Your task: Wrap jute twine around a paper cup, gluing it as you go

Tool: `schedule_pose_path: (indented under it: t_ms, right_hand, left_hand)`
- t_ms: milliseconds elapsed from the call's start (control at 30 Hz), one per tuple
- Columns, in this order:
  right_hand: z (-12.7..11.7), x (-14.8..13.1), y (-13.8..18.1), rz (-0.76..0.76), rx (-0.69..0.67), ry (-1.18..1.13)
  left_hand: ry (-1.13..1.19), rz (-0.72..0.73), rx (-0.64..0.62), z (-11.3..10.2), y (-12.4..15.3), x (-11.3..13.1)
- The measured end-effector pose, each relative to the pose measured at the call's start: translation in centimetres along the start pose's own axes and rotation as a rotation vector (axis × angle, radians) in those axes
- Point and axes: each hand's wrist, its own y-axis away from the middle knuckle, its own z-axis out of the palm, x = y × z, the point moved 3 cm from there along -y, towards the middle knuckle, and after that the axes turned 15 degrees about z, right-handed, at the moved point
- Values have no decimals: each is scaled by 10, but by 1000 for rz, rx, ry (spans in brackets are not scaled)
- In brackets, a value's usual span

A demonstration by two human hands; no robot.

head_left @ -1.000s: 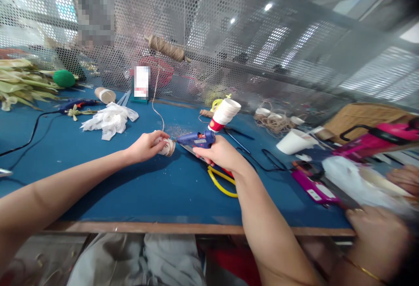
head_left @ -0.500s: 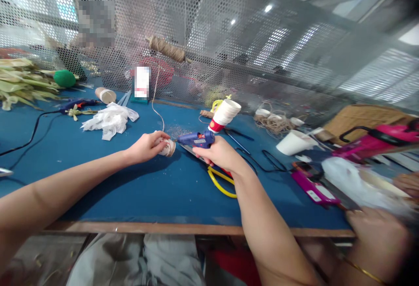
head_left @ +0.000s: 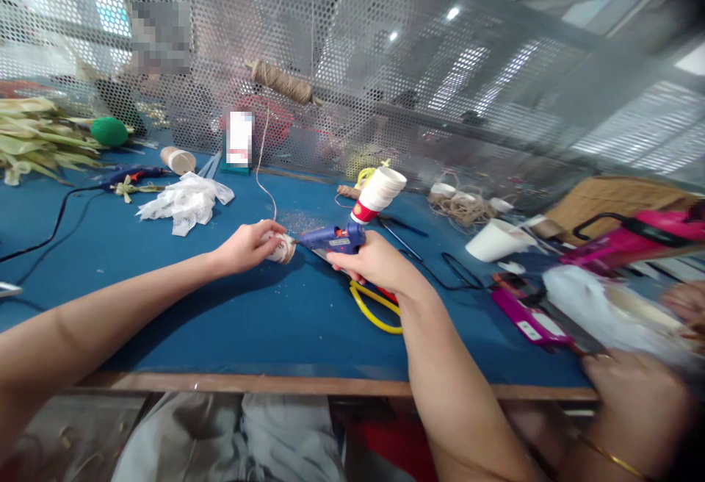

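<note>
Left hand [head_left: 247,248] clasps a white cup [head_left: 284,250] lying lengthwise roughly left-to-right; right hand [head_left: 377,259] grips a glue gun [head_left: 332,238], barrel pointing left at it. Blue table [head_left: 247,335] below; perforated screen [head_left: 352,34] behind.

Glue gun [head_left: 330,239] gripped by the right hand [head_left: 375,258]: dark blue, orange accents. Small cylinder [head_left: 284,250] gripped by the left hand [head_left: 245,248]: white and tan. Stacked cups [head_left: 381,191] beyond the right-hand grip: white above red. Tabletop [head_left: 247,331] beneath both grips: blue.
</note>
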Motion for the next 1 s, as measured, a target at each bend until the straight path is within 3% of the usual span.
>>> schedule_pose_path:
  t_ms: [533,1000]
  right_hand:
    - [0,-1,5,20,-2,36]
    - [3,1,-11,6,39,-36]
  left_hand:
    - [-11,-3,-1,0,0,0]
    - [-7,6,-11,-1,0,2]
